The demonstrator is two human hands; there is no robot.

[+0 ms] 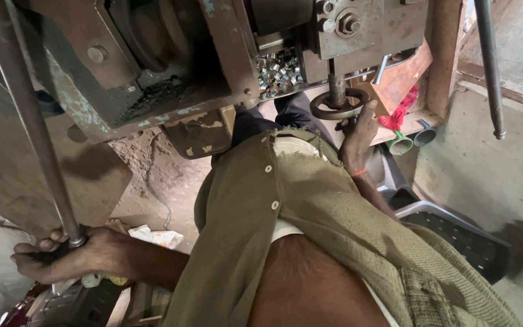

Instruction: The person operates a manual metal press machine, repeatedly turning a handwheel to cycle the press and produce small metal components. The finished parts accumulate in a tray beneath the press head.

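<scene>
Under the press, the left hand is gripping the lever rod at its lower end, while the right hand is holding the handwheel; feeding seems underway, calling for a steady pull.

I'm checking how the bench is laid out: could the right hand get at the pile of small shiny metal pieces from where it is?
Probably yes: the right hand rests by the round handwheel, and the metal pieces lie just up and left with nothing visibly between.

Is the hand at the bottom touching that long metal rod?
Touching. The head view shows the left hand with its fingers wrapped around the lower end of the long metal rod, no gap between them.
</scene>
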